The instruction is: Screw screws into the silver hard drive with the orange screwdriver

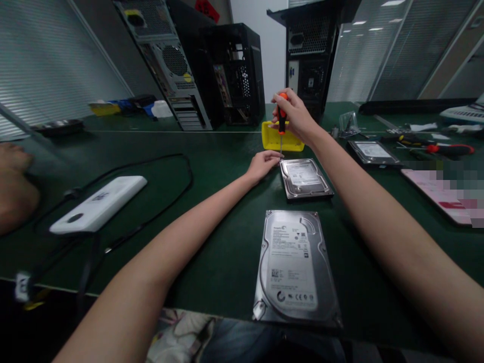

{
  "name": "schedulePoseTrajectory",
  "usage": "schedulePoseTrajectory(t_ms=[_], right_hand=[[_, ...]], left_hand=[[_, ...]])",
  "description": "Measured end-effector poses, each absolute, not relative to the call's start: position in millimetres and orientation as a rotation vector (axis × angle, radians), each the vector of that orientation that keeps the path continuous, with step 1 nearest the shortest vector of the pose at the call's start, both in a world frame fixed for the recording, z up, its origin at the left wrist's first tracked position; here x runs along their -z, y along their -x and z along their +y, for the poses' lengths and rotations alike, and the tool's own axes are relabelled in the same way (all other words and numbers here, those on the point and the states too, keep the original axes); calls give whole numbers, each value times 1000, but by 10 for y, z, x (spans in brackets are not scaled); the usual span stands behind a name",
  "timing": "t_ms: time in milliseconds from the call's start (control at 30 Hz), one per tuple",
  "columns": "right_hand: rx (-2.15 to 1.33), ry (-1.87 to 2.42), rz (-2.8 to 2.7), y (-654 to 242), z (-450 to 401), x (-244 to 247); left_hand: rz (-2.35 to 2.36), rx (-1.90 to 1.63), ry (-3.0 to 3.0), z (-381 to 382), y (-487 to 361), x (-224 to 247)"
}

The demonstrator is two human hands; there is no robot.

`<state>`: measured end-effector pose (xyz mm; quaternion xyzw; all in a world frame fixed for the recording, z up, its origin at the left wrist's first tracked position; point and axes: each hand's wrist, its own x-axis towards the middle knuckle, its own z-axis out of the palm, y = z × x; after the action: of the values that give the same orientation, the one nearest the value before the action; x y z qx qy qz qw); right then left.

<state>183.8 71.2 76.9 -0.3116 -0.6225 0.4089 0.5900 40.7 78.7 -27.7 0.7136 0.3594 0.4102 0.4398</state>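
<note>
Behind my work, open computer cases (242,75) stand along the far side of the green tabletop (227,232). A yellow tray (269,140) sits just beyond my hands, partly hidden by my right one. To my left lie a white device (100,204) and a looping black cable (189,174), with another person's arm (17,194) at the edge. To my right are a darker drive (374,152), a red-handled tool (449,149) and a pink pad (440,194). A large-labelled drive (295,267) lies flat nearest me, apart from the one I'm at.

The fingers of my right hand (297,115) are wrapped round the orange-and-black screwdriver (282,120), which I hold nearly upright, its tip down at the far left corner of the smaller-looking drive (304,176). That drive lies flat between my forearms. My left hand (260,166) is at the same corner, fingertips beside the tip; I can't tell whether they grip anything.
</note>
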Motion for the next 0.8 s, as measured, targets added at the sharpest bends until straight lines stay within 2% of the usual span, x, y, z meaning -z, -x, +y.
schedulePoseTrajectory(t_ms=[800], right_hand=[[-899,766,-1418,-1817,743,-744]], left_hand=[[912,-1022,-1739,766,-420,262]])
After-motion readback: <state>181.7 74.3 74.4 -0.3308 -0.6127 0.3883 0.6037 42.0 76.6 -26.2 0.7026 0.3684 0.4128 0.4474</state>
